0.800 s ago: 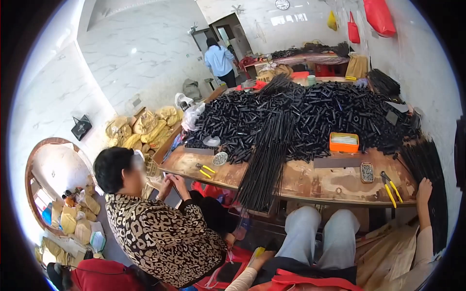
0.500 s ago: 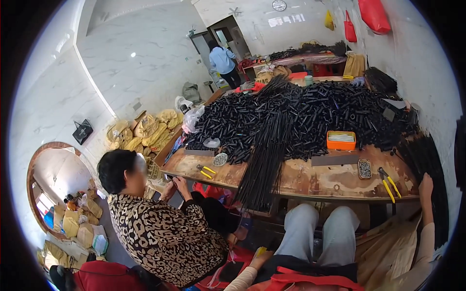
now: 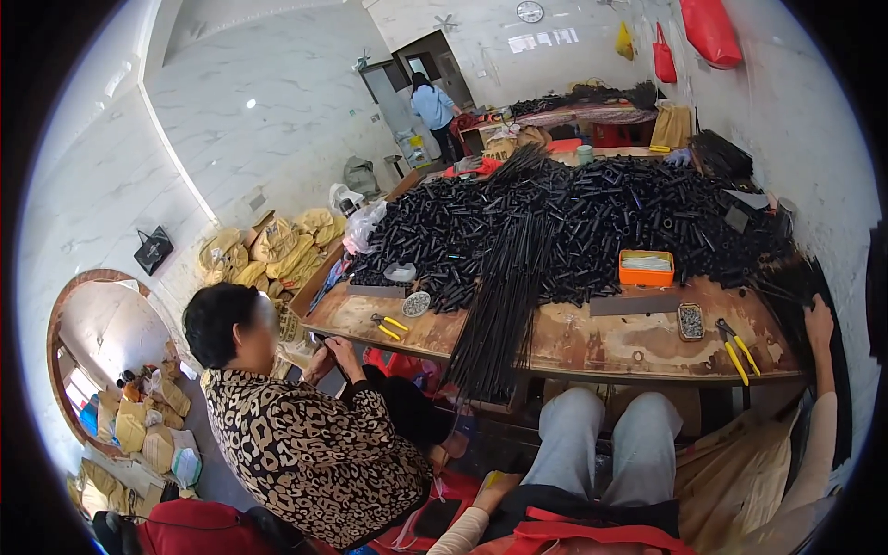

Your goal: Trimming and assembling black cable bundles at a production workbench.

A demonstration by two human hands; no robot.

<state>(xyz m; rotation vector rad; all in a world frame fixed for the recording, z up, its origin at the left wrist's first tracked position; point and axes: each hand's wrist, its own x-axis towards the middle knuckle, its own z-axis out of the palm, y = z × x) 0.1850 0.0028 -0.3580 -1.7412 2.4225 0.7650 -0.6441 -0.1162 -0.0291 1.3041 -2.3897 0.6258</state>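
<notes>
The right hand (image 3: 818, 324) is reaching to the far right edge of the counter (image 3: 601, 340), and its fingers are touching the long black rods (image 3: 801, 285) that are lying there beside the wall. Whether this grip is clamping on any of them, I cannot tell. The left hand (image 3: 497, 487) is staying low by the left thigh, next to a small yellow thing; its grip is too hidden to read. Near the rods, pliers (image 3: 734, 359) with yellow handles are lying at the counter's near right edge, and just left of them a small tray (image 3: 691, 339) is holding grey bits. Farther left, an orange box (image 3: 646, 278) is carrying pale strips. A heap of short black tubes (image 3: 638, 208) is covering the far part, with another rod bundle (image 3: 502, 296) hanging over the near edge. On the left, a co-worker (image 3: 310, 444) is sitting.
</notes>
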